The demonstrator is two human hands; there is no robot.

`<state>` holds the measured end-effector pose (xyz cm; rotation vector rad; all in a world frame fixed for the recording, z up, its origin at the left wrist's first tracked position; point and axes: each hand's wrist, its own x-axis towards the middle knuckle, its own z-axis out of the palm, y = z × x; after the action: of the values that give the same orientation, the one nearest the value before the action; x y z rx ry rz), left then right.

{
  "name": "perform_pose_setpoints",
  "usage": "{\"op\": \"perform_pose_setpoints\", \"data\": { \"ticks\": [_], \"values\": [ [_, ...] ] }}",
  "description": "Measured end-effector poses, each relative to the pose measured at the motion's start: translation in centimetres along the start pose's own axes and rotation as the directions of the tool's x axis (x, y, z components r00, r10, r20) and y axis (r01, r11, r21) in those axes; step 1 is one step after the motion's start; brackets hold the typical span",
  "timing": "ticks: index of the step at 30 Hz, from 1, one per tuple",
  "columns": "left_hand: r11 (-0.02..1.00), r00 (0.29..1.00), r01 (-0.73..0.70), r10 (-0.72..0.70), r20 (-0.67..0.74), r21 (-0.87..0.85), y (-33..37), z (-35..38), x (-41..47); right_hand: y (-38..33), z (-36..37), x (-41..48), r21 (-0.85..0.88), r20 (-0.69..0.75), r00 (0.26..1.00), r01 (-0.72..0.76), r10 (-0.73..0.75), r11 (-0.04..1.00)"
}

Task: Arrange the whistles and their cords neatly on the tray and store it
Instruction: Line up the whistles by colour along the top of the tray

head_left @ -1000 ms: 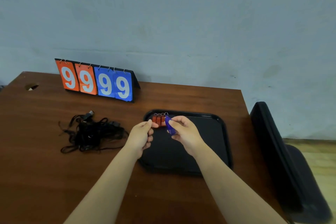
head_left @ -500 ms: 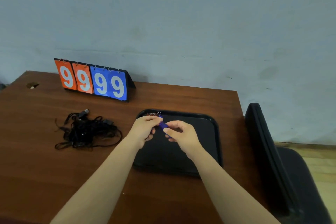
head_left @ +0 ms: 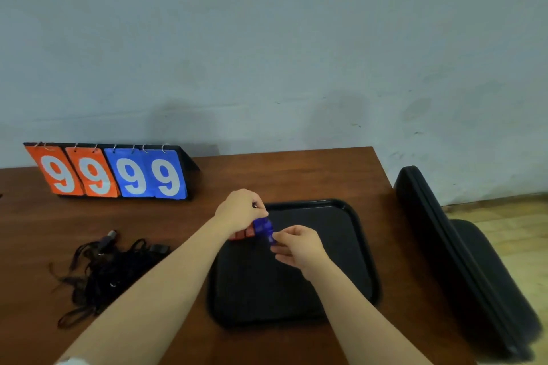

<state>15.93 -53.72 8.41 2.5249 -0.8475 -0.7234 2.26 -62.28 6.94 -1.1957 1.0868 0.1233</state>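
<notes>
A black tray [head_left: 350, 249] lies on the brown table. At its far left corner, red whistles [head_left: 241, 234] lie side by side, partly hidden under my left hand [head_left: 240, 210], whose fingers are closed at the whistles' ring ends. A blue whistle [head_left: 264, 228] sits right beside the red ones, pinched at its near end by my right hand [head_left: 296, 246] and touched at its far end by my left. A tangled pile of black cords [head_left: 109, 270] lies on the table left of the tray.
A flip scoreboard [head_left: 112, 172] reading 9999 stands at the back left against the wall. A black chair [head_left: 462, 261] stands close to the table's right edge. The table's right edge runs just past the tray.
The view has shifted left and tilted. The blue whistle has come down beside the red whistles at the tray's far left corner, with both hands still on it.
</notes>
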Motion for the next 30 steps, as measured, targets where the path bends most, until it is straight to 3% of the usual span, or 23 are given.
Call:
{"op": "perform_pose_setpoints", "data": {
  "ticks": [12, 20, 26, 30],
  "values": [
    [0.995, 0.997, 0.006, -0.013, 0.077, 0.095, -1.6, 1.1, 6.0, -0.1, 2.1, 5.8, 0.003, -0.141, 0.989, -0.055, 0.055, 0.998],
    [0.996, 0.998, 0.057, -0.058, 0.002, 0.07, -2.8, 2.5, 6.5, -0.3, 2.4, 7.0, 0.007, -0.147, 0.983, -0.113, 0.112, 0.994],
    [0.997, 0.997, 0.068, -0.067, -0.032, 0.043, -3.1, 3.3, 6.5, 0.0, 2.4, 7.1, -0.051, -0.159, 0.985, -0.075, 0.066, 0.996],
    [0.99, 0.974, 0.083, -0.104, -0.201, -0.11, -3.6, 3.6, 5.9, -0.4, 2.1, 6.9, -0.203, -0.126, 0.992, -0.006, -0.02, 0.979]
  ]
}}
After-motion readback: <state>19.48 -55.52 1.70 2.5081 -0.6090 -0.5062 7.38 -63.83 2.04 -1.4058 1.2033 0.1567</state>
